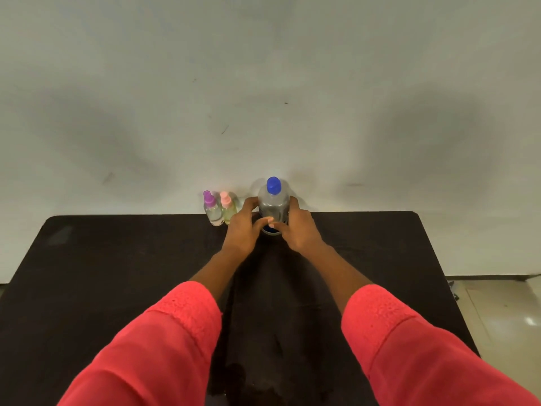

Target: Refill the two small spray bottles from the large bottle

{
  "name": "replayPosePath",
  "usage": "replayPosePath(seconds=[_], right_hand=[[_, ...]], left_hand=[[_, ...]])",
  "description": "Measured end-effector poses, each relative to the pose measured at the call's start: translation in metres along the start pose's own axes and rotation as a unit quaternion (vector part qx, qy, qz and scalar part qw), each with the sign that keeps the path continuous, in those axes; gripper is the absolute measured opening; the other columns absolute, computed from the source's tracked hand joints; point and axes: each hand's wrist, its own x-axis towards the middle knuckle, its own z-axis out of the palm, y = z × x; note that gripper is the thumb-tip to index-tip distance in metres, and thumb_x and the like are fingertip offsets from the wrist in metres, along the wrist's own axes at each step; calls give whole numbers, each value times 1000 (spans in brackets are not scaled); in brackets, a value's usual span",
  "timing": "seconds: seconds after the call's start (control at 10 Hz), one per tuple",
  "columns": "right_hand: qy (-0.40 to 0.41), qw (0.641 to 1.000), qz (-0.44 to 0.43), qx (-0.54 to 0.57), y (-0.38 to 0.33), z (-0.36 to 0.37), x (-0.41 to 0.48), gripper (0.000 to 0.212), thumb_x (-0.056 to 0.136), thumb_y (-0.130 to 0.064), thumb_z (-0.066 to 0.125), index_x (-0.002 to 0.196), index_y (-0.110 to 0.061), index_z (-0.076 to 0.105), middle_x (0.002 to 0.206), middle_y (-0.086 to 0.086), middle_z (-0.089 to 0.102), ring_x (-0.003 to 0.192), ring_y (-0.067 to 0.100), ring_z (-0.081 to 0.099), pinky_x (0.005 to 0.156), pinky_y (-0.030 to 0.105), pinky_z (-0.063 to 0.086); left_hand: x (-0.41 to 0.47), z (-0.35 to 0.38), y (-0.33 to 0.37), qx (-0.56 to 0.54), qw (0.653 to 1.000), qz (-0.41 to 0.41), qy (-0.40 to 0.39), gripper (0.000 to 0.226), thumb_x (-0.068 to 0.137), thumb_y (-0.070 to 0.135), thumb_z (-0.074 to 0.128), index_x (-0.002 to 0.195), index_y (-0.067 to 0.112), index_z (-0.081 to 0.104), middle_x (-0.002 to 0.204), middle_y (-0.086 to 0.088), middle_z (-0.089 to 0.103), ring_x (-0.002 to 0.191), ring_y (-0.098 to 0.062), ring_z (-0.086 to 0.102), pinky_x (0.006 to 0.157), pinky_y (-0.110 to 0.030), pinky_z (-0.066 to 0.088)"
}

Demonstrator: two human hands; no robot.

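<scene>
Both hands grip the large bottle [273, 208], blue cap on, upright near the far edge of the black table [117, 273]: left hand [244, 228] and right hand [297, 230] curl round its sides, thumbs meeting in front. Just left stand the purple-capped spray bottle [212, 209] and pink-capped spray bottle [227, 208], close together; bare tabletop lies to either side.

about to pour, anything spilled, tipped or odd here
Nothing stands out: the large bottle, held by left hand and right hand, the purple-topped spray bottle and the pink-topped spray bottle all stand upright and capped.

Dim, soft light; faint shadows on the wall [263, 83]; wide-angle edge distortion.
</scene>
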Motion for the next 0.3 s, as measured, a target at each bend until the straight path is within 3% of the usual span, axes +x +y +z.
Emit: replayPosePath(seconds=[0.2,0.3], right_hand=[[-39,999,-2,1,-5,-9,-5,75,85,-19,70,144,-12,24,135,12,51,119,29,53,96,34,44],[-30,999,-7,-22,-8,-18,-14,81,82,-13,70,146,-11,20,140,12,45,122,29,50,97,34,45]], left_hand=[[-9,-1,14,-7,1000,-15,-20,56,91,17,60,138,14,31,133,-11,52,119,-26,54,102,-39,44],[-20,-11,26,60,998,-15,17,61,92,21,60,142,10,28,142,-10,43,127,-26,45,100,-28,35]])
